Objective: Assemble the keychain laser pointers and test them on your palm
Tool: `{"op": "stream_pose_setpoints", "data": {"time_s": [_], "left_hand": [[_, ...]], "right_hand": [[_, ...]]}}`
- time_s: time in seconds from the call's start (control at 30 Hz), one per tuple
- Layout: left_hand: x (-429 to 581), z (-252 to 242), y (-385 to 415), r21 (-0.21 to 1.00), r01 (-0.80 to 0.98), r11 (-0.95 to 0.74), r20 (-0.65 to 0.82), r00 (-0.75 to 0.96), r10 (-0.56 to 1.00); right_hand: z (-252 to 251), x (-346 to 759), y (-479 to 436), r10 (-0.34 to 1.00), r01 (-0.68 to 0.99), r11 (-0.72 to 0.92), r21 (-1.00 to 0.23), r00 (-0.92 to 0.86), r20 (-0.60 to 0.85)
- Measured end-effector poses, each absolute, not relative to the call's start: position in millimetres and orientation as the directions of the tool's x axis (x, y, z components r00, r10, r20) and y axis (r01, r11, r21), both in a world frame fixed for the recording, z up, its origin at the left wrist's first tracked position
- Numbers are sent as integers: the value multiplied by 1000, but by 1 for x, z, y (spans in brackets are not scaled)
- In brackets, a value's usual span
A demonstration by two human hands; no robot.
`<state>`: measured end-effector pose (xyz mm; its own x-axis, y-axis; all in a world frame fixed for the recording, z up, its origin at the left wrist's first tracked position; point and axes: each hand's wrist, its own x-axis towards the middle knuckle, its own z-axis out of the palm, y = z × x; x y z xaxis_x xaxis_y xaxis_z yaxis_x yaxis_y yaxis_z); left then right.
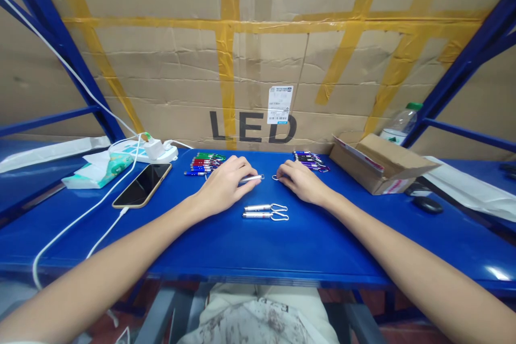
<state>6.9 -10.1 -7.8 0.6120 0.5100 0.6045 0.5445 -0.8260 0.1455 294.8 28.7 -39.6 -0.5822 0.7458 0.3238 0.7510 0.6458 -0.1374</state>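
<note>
My left hand (226,183) rests on the blue table (258,247), fingers curled over a silver keychain light (252,178) whose tip pokes out to the right. My right hand (300,180) lies opposite, fingertips pinching a small metal clip (275,177) at the light's end. Just nearer to me lie two more silver keychain lights with clips (264,212), side by side. A pile of green, red and blue keychain lights (205,164) lies behind my left hand. Behind my right hand is a pile of purple ones (310,160).
A phone (142,185) on a white cable lies at left, near a power strip with charger (147,149) and a tissue pack (99,167). An open cardboard box (377,164) and a plastic bottle (399,121) stand at right. A large LED carton (258,54) walls the back.
</note>
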Motion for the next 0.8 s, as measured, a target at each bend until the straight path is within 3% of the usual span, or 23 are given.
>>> {"op": "stream_pose_setpoints", "data": {"time_s": [0.6, 0.8], "left_hand": [[9, -8, -11, 163, 551, -819, 606, 599, 523], [9, -7, -12, 141, 560, -816, 611, 600, 517]], "right_hand": [[-35, 289, 16, 778, 765, 622, -167, -578, 246], [-33, 287, 16, 780, 693, 625, -359, -538, 320]]}}
